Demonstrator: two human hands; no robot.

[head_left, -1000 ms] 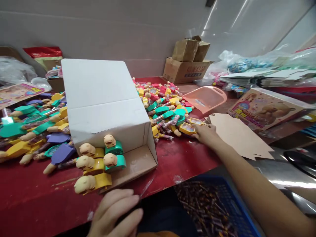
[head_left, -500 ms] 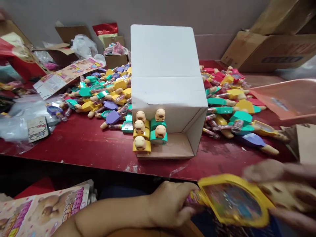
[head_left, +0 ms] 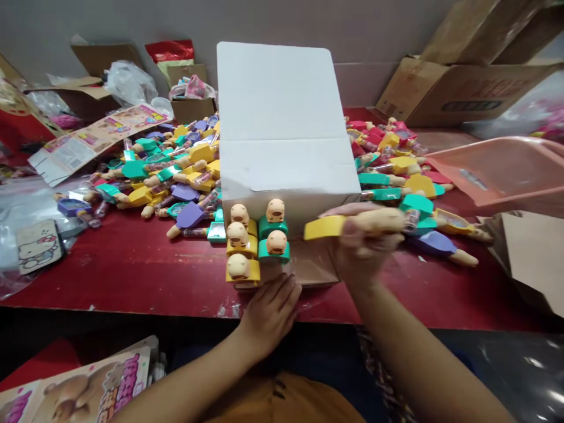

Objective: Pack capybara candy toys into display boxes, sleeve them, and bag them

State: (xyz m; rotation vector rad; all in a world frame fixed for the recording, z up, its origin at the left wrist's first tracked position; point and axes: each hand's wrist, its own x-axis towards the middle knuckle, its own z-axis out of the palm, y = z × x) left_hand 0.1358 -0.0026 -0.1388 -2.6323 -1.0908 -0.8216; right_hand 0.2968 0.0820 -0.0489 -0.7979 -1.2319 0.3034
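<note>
A white cardboard box (head_left: 284,100) lies on its side on the table, its open side facing me. Inside, along its left part, two columns of animal-head toys stand: yellow ones (head_left: 243,269) at the left and green ones (head_left: 274,249) beside them. My right hand (head_left: 363,247) grips a yellow animal-head toy (head_left: 325,228) at the box's right front, its tan head pointing right and its yellow frame toward the opening. My left hand (head_left: 271,311) rests with fingers stretched out at the box's front lower edge, just below the toys, holding nothing.
Loose toys (head_left: 189,216) in purple, green and yellow pile up on the red table (head_left: 132,258) left and right of the box. A pink tray (head_left: 506,170) and cartons (head_left: 458,88) stand at the right. Printed card sheets (head_left: 83,390) lie at lower left.
My right hand has carried the yellow toy from the lower right up to the box opening. My left hand has let go of its tube end and moved to the box's front edge.
</note>
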